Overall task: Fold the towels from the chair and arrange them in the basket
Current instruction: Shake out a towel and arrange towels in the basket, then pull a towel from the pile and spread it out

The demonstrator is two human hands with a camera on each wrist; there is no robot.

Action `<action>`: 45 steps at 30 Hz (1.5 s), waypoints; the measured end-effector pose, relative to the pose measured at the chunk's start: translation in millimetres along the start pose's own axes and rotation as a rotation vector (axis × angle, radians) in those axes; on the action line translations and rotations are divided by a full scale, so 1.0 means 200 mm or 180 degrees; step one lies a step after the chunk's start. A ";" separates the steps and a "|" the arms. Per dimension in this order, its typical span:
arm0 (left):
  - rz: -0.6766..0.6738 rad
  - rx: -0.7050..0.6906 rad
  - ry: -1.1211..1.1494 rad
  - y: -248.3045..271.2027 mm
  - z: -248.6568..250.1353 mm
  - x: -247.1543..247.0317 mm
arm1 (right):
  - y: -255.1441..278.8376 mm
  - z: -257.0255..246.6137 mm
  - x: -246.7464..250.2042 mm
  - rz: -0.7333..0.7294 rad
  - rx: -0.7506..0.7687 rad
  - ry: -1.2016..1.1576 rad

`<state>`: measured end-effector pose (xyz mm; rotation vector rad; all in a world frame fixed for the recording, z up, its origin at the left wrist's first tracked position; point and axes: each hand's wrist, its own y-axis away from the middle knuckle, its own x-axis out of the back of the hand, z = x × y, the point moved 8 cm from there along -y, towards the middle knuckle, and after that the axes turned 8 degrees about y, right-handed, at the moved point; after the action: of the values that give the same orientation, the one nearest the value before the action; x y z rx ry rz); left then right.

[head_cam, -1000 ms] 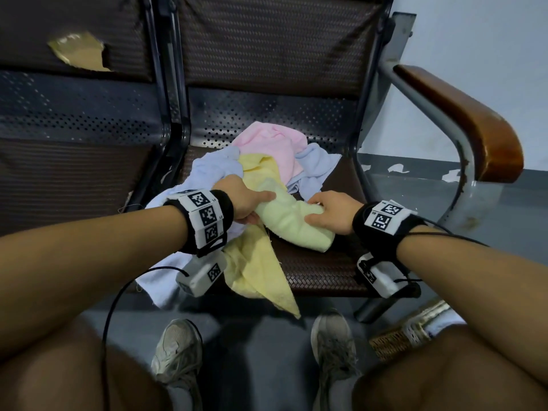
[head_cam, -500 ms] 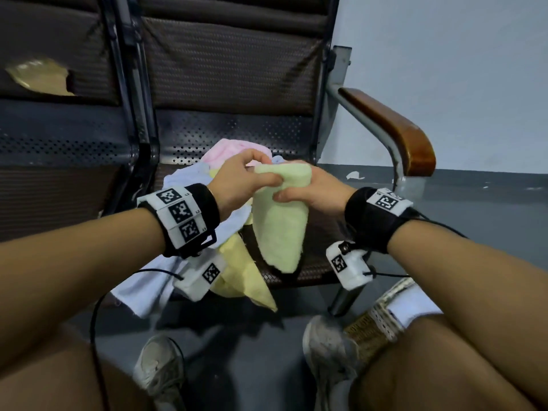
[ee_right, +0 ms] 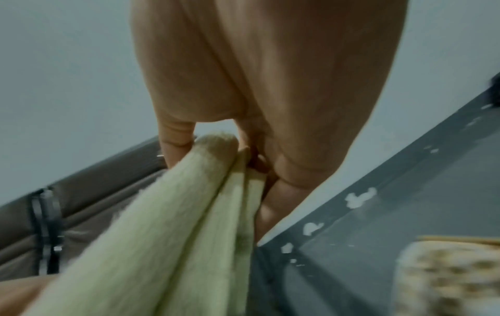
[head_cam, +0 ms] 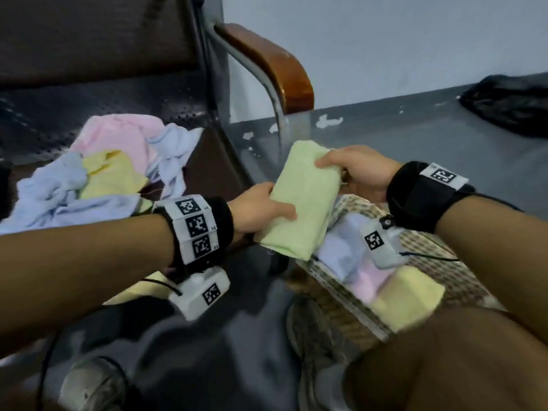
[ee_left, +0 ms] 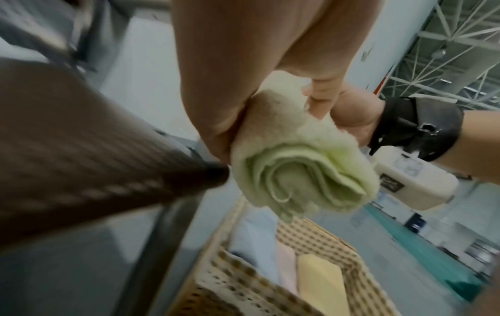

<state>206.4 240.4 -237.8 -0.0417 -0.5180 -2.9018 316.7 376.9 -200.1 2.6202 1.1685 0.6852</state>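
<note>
Folded green towel (head_cam: pixel 302 200) held in air above basket (head_cam: pixel 439 250), left hand (head_cam: pixel 261 207) gripping near end, right hand (head_cam: pixel 358 170) pinching far end (blue, pink, yellow towels already inside); unfolded towels (head_cam: pixel 98 173) heaped on chair seat (head_cam: pixel 207 161)

Black wristbands (head_cam: pixel 421 191) with white square-code tags, white camera boxes (head_cam: pixel 201 292), thin black cables, worn grey sneakers (head_cam: pixel 89 387).

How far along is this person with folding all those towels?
Done: three folded towels, pale blue, pink and yellow, lie side by side in the woven basket. In hand: the left hand and right hand hold a folded light green towel above it. Left: a loose heap of towels on the chair seat.
</note>
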 end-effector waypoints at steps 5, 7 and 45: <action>-0.0066 0.0184 -0.0108 -0.27 -0.18 -0.52 | 0.11 0.56 0.45 0.0582 -0.0642 0.0268; -0.0150 0.0335 -0.0114 -0.37 -0.31 -0.74 | 0.18 0.83 0.59 0.0781 -0.0921 0.0328; 0.1444 -0.0154 -0.1810 0.54 0.19 0.93 | -0.08 -0.69 -1.07 -0.1140 0.1071 0.2462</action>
<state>44.7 119.5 -152.9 -0.8856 -0.4445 -2.4235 114.3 228.2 -155.8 2.3033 2.0416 1.6086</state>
